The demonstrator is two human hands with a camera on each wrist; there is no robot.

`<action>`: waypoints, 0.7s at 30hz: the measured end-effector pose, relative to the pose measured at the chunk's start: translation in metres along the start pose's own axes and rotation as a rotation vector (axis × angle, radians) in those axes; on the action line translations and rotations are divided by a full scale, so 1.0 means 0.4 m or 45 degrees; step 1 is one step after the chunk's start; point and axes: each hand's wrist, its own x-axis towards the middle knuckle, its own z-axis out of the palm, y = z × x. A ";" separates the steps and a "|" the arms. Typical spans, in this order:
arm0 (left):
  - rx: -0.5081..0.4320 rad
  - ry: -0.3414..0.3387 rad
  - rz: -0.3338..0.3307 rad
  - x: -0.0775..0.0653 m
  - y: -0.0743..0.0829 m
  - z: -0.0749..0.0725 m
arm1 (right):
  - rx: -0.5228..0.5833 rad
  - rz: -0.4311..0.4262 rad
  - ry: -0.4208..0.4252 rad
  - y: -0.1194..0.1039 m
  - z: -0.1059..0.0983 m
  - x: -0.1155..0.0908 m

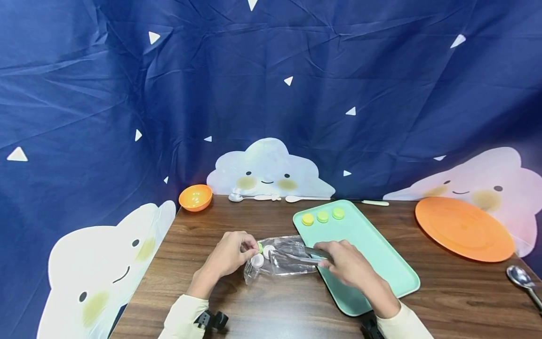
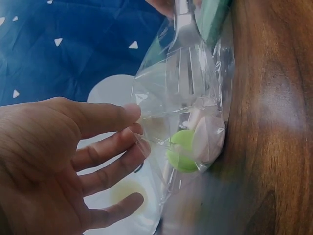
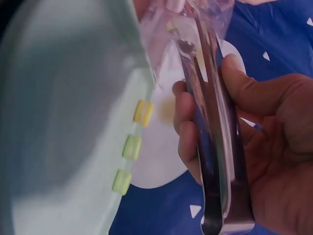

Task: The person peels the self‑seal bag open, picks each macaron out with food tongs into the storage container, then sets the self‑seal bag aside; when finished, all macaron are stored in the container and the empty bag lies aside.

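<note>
My left hand (image 1: 228,254) pinches the end of a clear plastic bag (image 2: 151,88) between thumb and forefinger, its other fingers spread. Inside the bag are whitish macarons (image 1: 257,261) and a green macaron (image 2: 182,152). In my right hand (image 1: 349,266) are metal tongs (image 3: 227,161), gripped between thumb and fingers. The tongs reach into the bag's right end, their tips near the macarons. Beside the bag, a mint-green tray (image 1: 377,256) bears a yellow macaron (image 1: 307,219) and two green macarons (image 1: 323,216) in a row at its far end.
An orange bowl (image 1: 195,197) stands at the back left. Along the back edge lie spoons (image 1: 267,197) and a pale-green handle (image 1: 375,203). To the right are an orange plate (image 1: 463,228) and a metal spoon (image 1: 521,277). A blue curtain (image 1: 271,94) hangs behind the wooden table.
</note>
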 end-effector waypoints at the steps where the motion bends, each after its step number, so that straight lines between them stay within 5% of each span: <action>1: -0.002 0.001 0.001 0.000 0.000 0.000 | -0.002 -0.003 0.007 -0.002 0.005 0.002; 21: 0.002 0.001 0.011 0.000 -0.003 0.001 | -0.062 -0.034 0.079 -0.022 0.033 0.006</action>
